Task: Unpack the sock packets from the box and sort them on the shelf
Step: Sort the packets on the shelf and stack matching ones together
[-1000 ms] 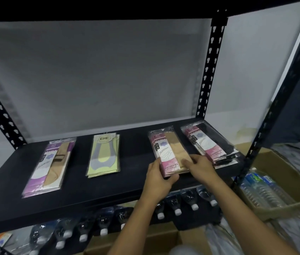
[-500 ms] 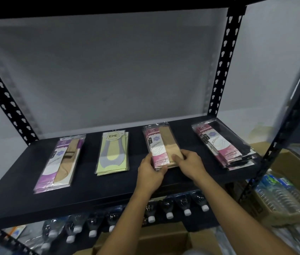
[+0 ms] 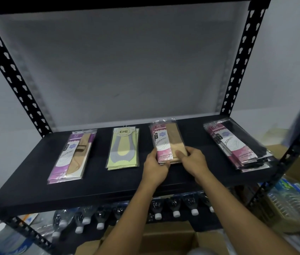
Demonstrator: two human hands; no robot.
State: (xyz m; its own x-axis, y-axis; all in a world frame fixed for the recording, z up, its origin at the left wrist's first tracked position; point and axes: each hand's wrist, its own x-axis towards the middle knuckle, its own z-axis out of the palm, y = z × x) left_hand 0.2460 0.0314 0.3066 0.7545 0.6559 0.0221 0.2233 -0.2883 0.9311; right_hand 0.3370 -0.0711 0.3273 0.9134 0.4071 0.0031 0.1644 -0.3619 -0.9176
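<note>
Sock packets, four sorted stacks on one black shelf point(image 3: 108, 184).

Item in hand: pink-and-tan stack point(image 3: 165, 138), third from the left. It lies flat, long side running front to back, with its near end towards the shelf's front edge.

Left hand point(image 3: 154, 168): fingers curled round the near left corner, thumb along the side edge. Right hand point(image 3: 194, 162): thumb laid on top of the near end, fingers curled against the right edge. Both grip this one stack and nothing else. Judged step: squaring the packets into line.

Neighbours: yellow-green stack point(image 3: 123, 148) just to the left, not touching. Purple stack point(image 3: 73, 155) further left, slightly angled. Pink-and-black stack point(image 3: 237, 146) well to the right, fanned and uneven.

Below the shelf: water bottles point(image 3: 99, 216) lying with caps outward. Cardboard box point(image 3: 163, 238), open, contents not visible.

Risks:
- The glossy wrappers probably slide on one another, so a one-sided squeeze could fan the stack or skew the top packet.
- A pull towards the front edge could drop the lower packets off the shelf.
- The right forearm, when drawn back, could brush the loose pink-and-black stack.
</note>
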